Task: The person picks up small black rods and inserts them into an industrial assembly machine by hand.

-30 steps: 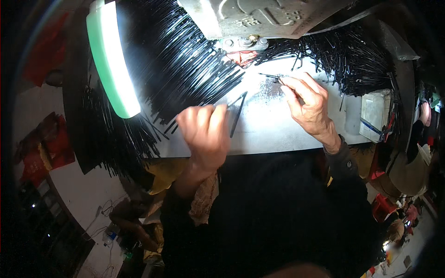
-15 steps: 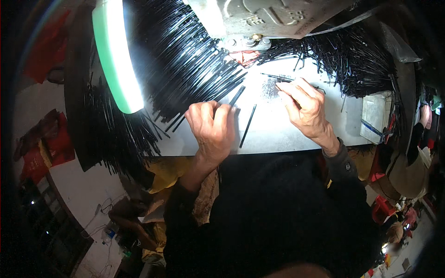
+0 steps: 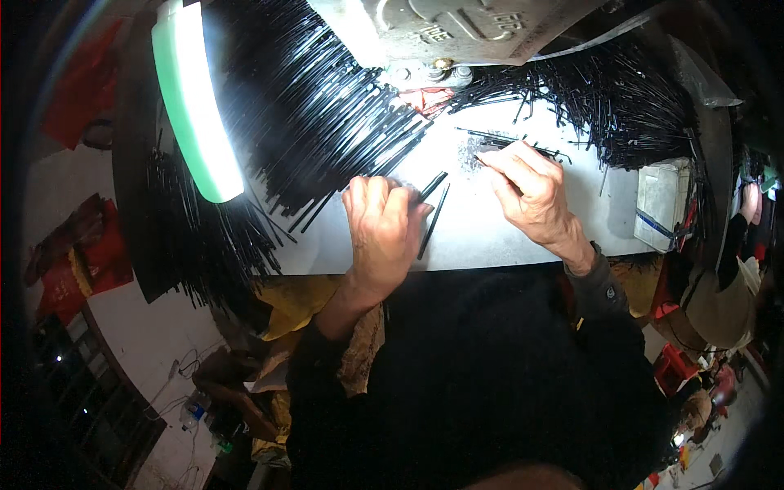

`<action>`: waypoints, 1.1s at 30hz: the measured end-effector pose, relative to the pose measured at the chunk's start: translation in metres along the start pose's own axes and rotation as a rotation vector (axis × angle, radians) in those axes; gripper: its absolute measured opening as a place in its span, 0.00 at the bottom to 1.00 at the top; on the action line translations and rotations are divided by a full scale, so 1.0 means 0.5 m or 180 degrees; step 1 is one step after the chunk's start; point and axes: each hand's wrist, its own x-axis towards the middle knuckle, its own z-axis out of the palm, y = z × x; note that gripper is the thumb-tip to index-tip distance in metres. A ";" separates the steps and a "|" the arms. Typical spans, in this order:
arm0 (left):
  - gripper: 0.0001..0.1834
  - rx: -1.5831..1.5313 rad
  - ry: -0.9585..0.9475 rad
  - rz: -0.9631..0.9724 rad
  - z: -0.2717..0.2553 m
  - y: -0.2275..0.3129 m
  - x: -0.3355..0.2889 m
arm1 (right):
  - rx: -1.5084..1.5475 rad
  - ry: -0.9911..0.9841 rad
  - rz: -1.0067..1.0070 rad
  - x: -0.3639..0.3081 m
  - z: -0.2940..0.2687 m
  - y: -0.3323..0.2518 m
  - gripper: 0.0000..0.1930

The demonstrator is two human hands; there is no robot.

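Observation:
My left hand is closed, its fingers curled round a thin black rod whose end sticks out to the upper right. Another black rod lies loose on the white tabletop just right of that hand. My right hand is pinched, with its fingertips low over a dark smudged patch of the table; whatever is between them is too small to make out. Just beyond its fingers a black rod lies across the table. A dense heap of black rods spreads beyond my left hand.
A metal machine head overhangs the far side, with a reddish piece beneath it. More black rods are heaped at the far right. A bright green-edged lamp hangs at left. A pale box stands at the right edge.
My left hand has moved slightly right, bringing its rod closer to the loose one. My right fingertips have shifted a little nearer and left, away from the rod lying beyond them.

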 end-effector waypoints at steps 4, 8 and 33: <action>0.08 0.0582 -0.0037 0.0190 0.011 0.001 -0.011 | 0.0120 0.0011 -0.0073 -0.006 0.003 0.004 0.10; 0.04 0.0696 0.0157 0.0145 0.021 0.005 -0.009 | 0.0106 0.0011 -0.0121 -0.005 0.005 0.006 0.10; 0.15 0.0050 -0.0079 -0.0076 0.016 0.014 -0.038 | 0.0083 0.0060 0.0121 -0.007 0.017 0.003 0.09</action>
